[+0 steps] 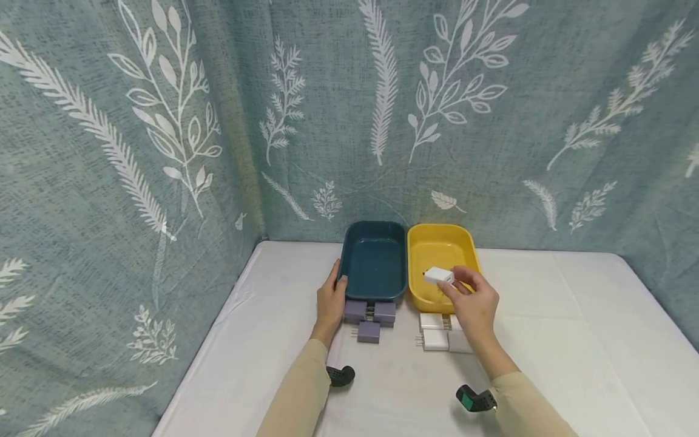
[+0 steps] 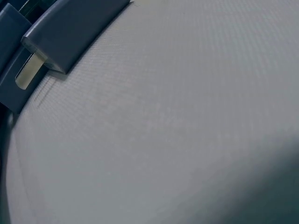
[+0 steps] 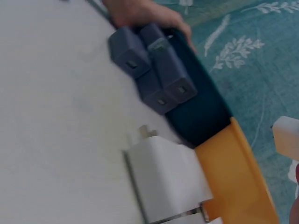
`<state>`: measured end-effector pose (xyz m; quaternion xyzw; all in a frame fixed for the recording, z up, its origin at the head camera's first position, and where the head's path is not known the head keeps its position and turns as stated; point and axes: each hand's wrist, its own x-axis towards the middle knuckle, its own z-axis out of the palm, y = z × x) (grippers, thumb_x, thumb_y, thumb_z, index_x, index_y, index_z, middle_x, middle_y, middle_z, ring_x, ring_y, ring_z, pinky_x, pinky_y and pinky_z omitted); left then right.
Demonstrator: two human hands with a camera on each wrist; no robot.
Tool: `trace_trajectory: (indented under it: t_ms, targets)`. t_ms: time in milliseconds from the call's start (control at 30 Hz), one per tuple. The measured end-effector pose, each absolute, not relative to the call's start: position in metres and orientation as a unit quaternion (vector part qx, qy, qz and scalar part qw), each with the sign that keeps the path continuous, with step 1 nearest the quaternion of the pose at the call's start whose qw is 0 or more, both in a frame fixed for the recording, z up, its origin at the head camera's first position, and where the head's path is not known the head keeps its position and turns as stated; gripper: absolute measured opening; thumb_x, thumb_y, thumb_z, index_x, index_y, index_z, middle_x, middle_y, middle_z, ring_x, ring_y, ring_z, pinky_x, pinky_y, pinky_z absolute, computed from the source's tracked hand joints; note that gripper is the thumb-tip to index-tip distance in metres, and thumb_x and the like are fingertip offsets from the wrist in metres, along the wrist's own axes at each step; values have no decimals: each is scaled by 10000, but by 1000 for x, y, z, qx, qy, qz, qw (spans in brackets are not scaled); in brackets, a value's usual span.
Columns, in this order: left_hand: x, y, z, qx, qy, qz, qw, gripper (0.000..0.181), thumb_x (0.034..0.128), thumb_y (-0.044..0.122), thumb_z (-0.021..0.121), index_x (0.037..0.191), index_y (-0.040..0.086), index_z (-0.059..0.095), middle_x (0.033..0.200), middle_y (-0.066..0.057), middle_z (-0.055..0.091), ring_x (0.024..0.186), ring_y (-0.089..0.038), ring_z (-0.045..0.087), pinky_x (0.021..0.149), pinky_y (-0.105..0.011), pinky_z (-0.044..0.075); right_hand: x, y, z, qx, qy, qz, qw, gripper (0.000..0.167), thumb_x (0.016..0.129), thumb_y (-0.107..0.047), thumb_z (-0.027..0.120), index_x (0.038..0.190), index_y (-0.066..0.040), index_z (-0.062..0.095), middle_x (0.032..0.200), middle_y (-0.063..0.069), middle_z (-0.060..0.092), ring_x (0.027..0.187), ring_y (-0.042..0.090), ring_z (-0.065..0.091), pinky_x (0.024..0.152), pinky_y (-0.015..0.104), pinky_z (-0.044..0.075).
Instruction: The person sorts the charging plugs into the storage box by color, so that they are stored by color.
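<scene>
My right hand (image 1: 476, 298) pinches a white plug-in charger (image 1: 438, 275) between thumb and fingers, above the yellow bin (image 1: 477, 258). At the right wrist view's edge, part of that charger (image 3: 287, 136) shows. My left hand (image 1: 330, 303) holds the left side of the dark blue bin (image 1: 374, 293), thumb near the rim and fingers along the outer wall. Several purple chargers (image 1: 369, 332) are piled against the blue bin's front, prongs visible on the lowest. Several white chargers (image 1: 435, 340) sit before the yellow bin, partly hidden by my right hand.
Both bins stand side by side on the white-covered table (image 1: 551, 340). A green-blue curtain (image 1: 338, 121) with white leaf patterns hangs behind and to the left. Black wrist devices (image 1: 341, 376) stick out from both sleeves over the table.
</scene>
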<state>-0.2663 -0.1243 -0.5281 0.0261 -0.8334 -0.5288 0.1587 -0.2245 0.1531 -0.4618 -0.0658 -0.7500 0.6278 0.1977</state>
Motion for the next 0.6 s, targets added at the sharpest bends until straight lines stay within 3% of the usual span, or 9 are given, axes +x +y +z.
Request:
trace_trajectory:
  t_ms: [333,600]
  targets:
    - [-265,-126,-530,26,-828,-539,155,508,1013,257,450,1508,161,383,1534,-63,402,1422,-280,384,1172,-468,324,-236,154,-453,-74,-751,624,202,415,764,-98,820,1135,-19,653,1140,105,665,1072,166,633,840,121,523]
    - [-265,-124,-528,22,-831,-532,162,507,1011,254,453,1503,150,391,1522,-86,418,1379,-305,447,1151,-487,351,-243,154,-446,-68,-756,619,202,397,778,-105,810,1132,-26,650,1145,101,663,1080,175,635,847,126,525]
